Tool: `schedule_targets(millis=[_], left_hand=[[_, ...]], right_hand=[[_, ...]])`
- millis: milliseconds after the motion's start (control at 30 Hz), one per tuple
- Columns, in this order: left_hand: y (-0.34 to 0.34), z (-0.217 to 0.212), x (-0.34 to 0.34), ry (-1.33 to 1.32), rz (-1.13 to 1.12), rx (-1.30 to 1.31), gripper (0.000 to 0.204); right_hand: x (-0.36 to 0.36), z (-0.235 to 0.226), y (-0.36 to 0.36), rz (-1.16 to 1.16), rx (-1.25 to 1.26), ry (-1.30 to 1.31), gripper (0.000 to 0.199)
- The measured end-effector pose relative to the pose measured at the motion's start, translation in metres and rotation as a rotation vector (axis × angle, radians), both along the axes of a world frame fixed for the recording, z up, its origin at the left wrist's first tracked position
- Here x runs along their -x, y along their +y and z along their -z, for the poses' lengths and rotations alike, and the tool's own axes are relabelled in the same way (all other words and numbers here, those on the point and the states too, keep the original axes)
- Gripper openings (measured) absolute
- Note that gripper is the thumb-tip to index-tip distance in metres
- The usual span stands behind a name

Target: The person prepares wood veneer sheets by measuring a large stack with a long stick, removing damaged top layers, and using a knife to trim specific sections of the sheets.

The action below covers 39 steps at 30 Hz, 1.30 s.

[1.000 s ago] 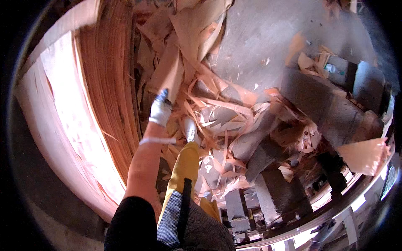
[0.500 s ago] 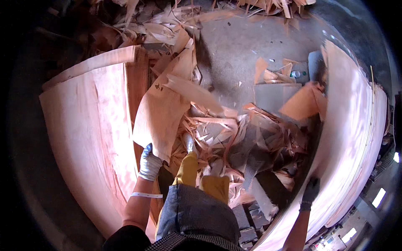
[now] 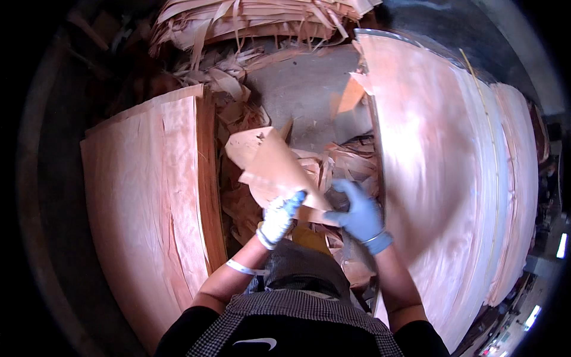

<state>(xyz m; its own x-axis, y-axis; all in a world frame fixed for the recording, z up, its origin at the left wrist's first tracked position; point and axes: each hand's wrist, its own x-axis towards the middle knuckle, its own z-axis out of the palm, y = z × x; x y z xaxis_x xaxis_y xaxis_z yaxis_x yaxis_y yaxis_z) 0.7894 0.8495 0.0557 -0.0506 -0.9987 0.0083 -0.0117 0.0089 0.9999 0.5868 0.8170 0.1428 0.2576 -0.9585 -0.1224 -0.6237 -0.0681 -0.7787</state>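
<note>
My left hand (image 3: 281,217), in a white glove with blue-grey fingertips, is closed on the lower edge of a torn piece of wood veneer (image 3: 279,166). The piece is tan, curled and has a small dark hole near its far end. It hangs in front of my body. My right hand (image 3: 358,215), in a blue-grey glove, is at the veneer's right corner with thumb and fingers apart. It is slightly blurred, and its thumb appears to touch the edge.
A stack of pinkish veneer sheets (image 3: 143,202) stands at my left, a taller stack (image 3: 428,143) at my right. Scraps (image 3: 238,202) litter the floor between them. Another ragged veneer pile (image 3: 256,27) lies at the far end of the concrete floor (image 3: 297,89).
My left hand has carried the veneer piece right, away from the left stack. My right hand has left the right stack and come in to the veneer. The view has shifted right.
</note>
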Motion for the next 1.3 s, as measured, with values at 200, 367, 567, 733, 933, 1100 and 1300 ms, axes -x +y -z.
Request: schedule_targets(millis=[200,367,567,733,933,1100,1300], left_hand=[[0.038,-0.063,0.033,0.031,0.414,-0.215,0.025],[0.073,0.038,-0.01,0.491,0.501,-0.534,0.042],[0.125,0.05,0.004,0.69,0.232,-1.053,0.071],[0.066,0.05,0.058,0.746,0.42,-0.581,0.052],[0.059,-0.027,0.195,0.486,0.79,-0.021,0.03],[0.252,-0.12,0.379,0.493,0.735,-0.021,0.043],[0.328,-0.035,0.541,0.136,0.764,-0.037,0.054]], right_hand=[[0.039,-0.035,0.091,0.4,0.398,0.102,0.023],[0.089,-0.093,0.196,0.803,0.209,0.08,0.016],[0.089,-0.148,0.326,0.861,0.227,-0.241,0.017],[0.103,-0.139,0.45,0.995,0.395,-0.225,0.018],[0.13,-0.049,0.614,1.464,0.451,-0.916,0.03],[0.169,0.012,0.777,1.59,0.453,-1.585,0.045],[0.239,0.057,0.888,1.833,0.364,-1.651,0.038]])
